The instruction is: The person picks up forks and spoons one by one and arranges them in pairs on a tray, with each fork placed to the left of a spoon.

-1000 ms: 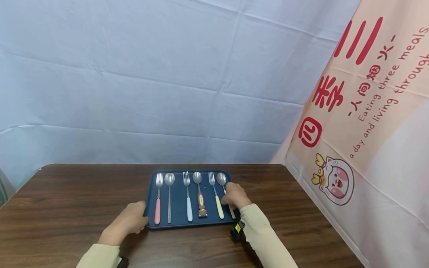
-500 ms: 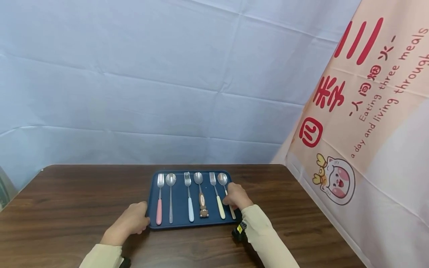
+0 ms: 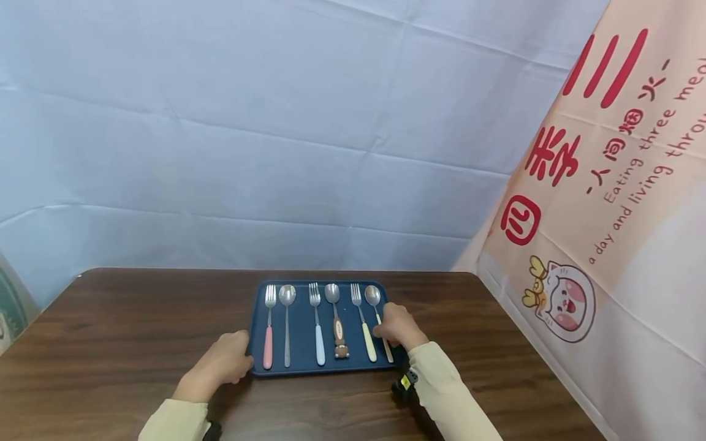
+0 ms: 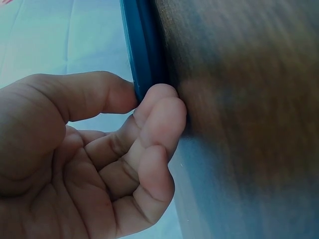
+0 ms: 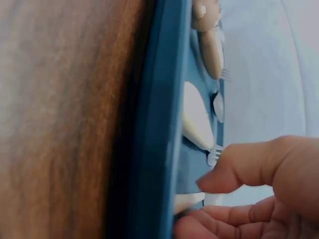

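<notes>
A dark blue tray [image 3: 303, 355] lies on the wooden table, with forks and spoons side by side on it. My left hand [image 3: 226, 358] grips the tray's left edge; in the left wrist view the thumb [image 4: 117, 92] is on the rim and the fingertips curl beneath. At the right end my right hand [image 3: 401, 326] pinches the cream handle of a spoon [image 3: 372, 295], thumb on one side and fingers on the other. The spoon stays low in the tray, its bowl pointing away. Beside it lies a yellow-handled fork [image 3: 368, 343].
Also on the tray are a pink-handled fork [image 3: 268, 349], a plain metal spoon [image 3: 287, 324], a light-blue-handled fork [image 3: 319, 346] and a brown bear-handled spoon [image 3: 339, 337]. White cloth [image 3: 248, 153] hangs behind the table [image 3: 138, 324], and a printed cloth [image 3: 584, 184] on the right.
The whole head view has shifted, so tray, hands and table sit a little farther right. Both hands keep their places at the tray, and the cutlery stays in the same row.
</notes>
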Demonstrator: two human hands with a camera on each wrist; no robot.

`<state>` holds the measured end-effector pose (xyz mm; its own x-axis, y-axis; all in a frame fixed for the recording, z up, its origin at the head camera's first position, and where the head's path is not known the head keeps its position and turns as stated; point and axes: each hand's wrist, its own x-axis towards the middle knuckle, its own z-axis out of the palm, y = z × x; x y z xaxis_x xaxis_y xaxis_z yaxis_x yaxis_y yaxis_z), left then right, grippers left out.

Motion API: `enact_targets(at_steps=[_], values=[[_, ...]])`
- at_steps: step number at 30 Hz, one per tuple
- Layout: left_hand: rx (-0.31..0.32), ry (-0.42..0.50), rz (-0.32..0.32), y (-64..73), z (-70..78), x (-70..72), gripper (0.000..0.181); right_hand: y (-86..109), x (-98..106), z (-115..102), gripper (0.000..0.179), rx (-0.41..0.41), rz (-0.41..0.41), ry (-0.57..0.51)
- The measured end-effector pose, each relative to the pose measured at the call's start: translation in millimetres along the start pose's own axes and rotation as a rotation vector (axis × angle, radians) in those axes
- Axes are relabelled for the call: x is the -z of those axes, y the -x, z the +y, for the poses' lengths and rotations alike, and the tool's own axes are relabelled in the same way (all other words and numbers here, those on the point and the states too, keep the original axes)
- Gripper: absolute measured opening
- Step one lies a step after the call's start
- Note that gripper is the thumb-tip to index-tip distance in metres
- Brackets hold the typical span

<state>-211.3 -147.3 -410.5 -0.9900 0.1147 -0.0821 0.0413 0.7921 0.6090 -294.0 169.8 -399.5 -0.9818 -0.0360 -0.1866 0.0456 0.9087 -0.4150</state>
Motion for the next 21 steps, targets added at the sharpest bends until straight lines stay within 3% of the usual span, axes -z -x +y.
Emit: enact_targets(at_steps=[4,9,15,18,21], values=[[0.005,-0.003,-0.005,1.3,0.2,0.6,0.01,10.1,3.0,4.7,0.036,0.056,0.0,-0.008],[0.003,-0.016,-0.012,3.2,-2.2,2.6,0.017,20.7,4.3,8.6,0.014,0.181,0.032,-0.011],[0.016,-0.027,-0.017,5.5,-5.0,6.6,0.02,29.7,-0.4,8.8,0.02,0.243,0.011,-0.05],[-0.006,-0.09,0.005,6.0,-6.5,10.0,0.02,36.1,-3.2,7.9,0.021,0.312,0.007,-0.055],[-0.038,-0.158,0.043,6.3,-6.6,13.3,0.025,44.4,-5.5,6.5,0.024,0.419,0.051,0.013]])
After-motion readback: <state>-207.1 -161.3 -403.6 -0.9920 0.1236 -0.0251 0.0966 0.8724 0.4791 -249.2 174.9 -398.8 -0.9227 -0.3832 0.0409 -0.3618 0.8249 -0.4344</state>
